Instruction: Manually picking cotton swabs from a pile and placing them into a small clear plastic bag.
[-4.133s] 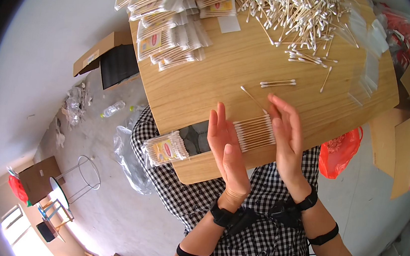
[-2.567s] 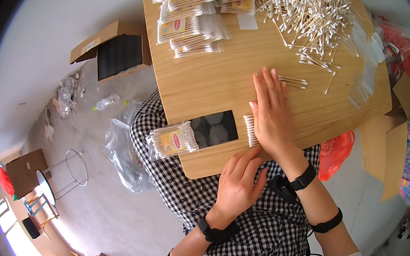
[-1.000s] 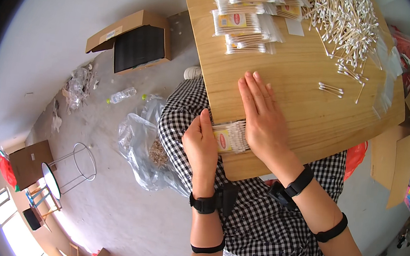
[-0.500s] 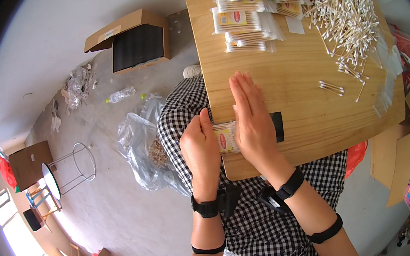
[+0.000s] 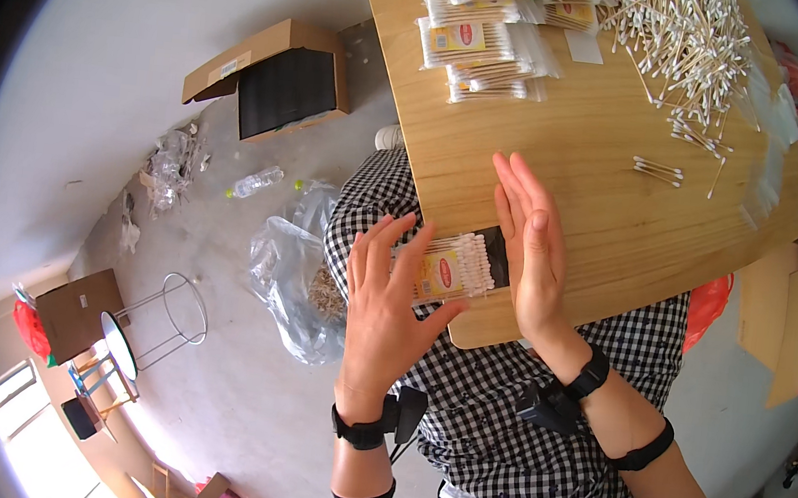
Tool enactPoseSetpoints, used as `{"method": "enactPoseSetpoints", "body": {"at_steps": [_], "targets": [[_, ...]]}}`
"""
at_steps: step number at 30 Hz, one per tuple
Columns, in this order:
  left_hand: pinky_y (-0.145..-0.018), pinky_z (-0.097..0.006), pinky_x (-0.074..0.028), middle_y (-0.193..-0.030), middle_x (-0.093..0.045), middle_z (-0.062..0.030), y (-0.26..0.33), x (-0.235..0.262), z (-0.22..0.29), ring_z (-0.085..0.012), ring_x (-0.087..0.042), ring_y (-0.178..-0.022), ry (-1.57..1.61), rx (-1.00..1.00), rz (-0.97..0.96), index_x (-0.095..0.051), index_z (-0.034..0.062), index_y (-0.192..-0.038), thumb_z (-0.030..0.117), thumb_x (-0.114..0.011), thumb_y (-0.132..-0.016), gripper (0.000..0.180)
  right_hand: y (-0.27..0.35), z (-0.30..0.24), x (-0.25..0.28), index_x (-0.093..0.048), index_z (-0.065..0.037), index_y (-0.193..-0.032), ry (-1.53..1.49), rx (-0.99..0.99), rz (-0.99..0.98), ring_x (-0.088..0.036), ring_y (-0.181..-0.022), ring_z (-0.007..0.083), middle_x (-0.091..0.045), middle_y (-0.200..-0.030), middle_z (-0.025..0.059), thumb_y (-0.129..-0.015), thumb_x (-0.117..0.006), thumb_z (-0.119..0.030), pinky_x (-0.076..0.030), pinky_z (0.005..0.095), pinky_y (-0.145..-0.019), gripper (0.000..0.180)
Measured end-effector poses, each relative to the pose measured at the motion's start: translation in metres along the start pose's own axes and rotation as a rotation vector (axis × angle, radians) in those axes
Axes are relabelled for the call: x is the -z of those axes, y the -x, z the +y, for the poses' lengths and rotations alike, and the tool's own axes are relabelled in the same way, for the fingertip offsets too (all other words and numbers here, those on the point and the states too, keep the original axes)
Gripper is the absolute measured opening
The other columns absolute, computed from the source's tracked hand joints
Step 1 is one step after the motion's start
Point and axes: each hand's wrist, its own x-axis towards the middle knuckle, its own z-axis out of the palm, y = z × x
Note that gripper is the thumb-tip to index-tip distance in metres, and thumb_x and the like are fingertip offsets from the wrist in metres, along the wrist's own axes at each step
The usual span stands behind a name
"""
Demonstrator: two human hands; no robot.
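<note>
With left grip (image 5: 383, 311) and right grip (image 5: 537, 254) spread, seemingly empty, pinch likely light, slippery swab packet (image 5: 456, 267) by its sides, at table's (image 5: 627, 210) near-left corner.

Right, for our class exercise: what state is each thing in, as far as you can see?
Left hand: open, spread
Right hand: open, extended
Front swab packet: filled, lying flat
Dark sheet: partly covered
Loose swabs: heaped
Other packets: filled, piled
Left cardboard box: open
Bottle: lying down
Clear floor bag: crumpled
</note>
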Motion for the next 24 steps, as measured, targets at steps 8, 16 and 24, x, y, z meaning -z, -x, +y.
{"method": "enactPoseSetpoints", "body": {"at_steps": [8,16,24], "targets": [[-0.098,-0.046,-0.037,-0.111,-0.051,-0.0109,-0.007,0.001,0.001,-0.0324,-0.049,-0.105,-0.074,-0.147,-0.157,-0.055,0.0045,-0.117,0.007,-0.079,-0.060,0.062,0.009,0.002,-0.019,-0.025,0.001,-0.142,-0.068,-0.042,-0.055,-0.023,-0.139,0.0274,-0.029,-0.146,0.0205,-0.100,-0.033,-0.042,-0.015,0.0386,-0.115,0.061],[-0.078,-0.037,-0.046,-0.109,-0.053,-0.0129,-0.022,0.010,0.000,-0.0295,-0.055,-0.095,0.117,-0.113,-0.268,-0.055,0.0034,-0.110,0.001,-0.074,-0.063,0.051,0.013,0.016,-0.034,-0.028,0.001,-0.141,-0.170,-0.003,-0.043,-0.024,-0.138,0.0261,-0.031,-0.146,0.0177,-0.100,-0.035,-0.041,-0.016,0.0387,-0.113,0.060],[-0.060,-0.031,-0.047,-0.079,-0.063,-0.0115,-0.042,0.019,0.002,-0.0202,-0.064,-0.066,-0.054,0.270,-0.411,-0.058,-0.0008,-0.091,0.024,-0.070,-0.077,0.031,0.025,-0.016,-0.011,-0.034,0.000,-0.138,0.120,0.041,0.010,-0.033,-0.132,0.0241,-0.040,-0.139,0.0156,-0.100,-0.037,-0.035,-0.022,0.0381,-0.110,0.051]]}}
